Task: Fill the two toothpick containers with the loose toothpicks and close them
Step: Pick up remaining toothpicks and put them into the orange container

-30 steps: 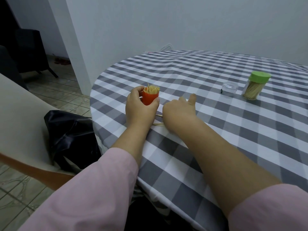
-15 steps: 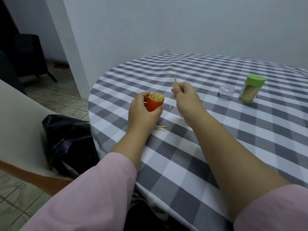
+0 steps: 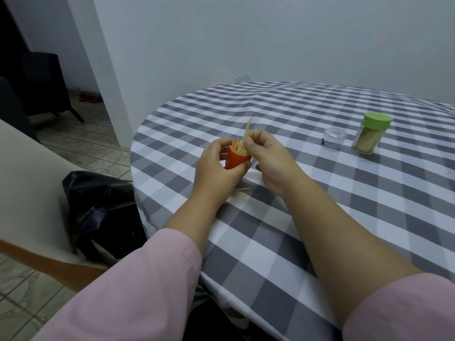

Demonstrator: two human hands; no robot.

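Note:
My left hand (image 3: pixel 216 166) grips an open orange toothpick container (image 3: pixel 236 160), packed with toothpicks and lifted slightly off the checked tablecloth (image 3: pixel 320 217). My right hand (image 3: pixel 268 158) pinches a single toothpick (image 3: pixel 247 131) between thumb and finger; its lower end is in the container's mouth and its tip points up. Two or three loose toothpicks (image 3: pixel 242 190) lie on the cloth just below my hands. Far right stands a second container (image 3: pixel 370 136), clear-walled, full of toothpicks, with its green lid on.
A small clear cap (image 3: pixel 334 138) sits on the cloth just left of the green-lidded container. The round table's edge curves past my left arm. A black bag (image 3: pixel 98 212) lies on a beige seat at the left, over a tiled floor.
My right hand picked a toothpick off the cloth, raised it, then brought it left and down onto the orange container's mouth. My left hand lifted and tilted the container slightly.

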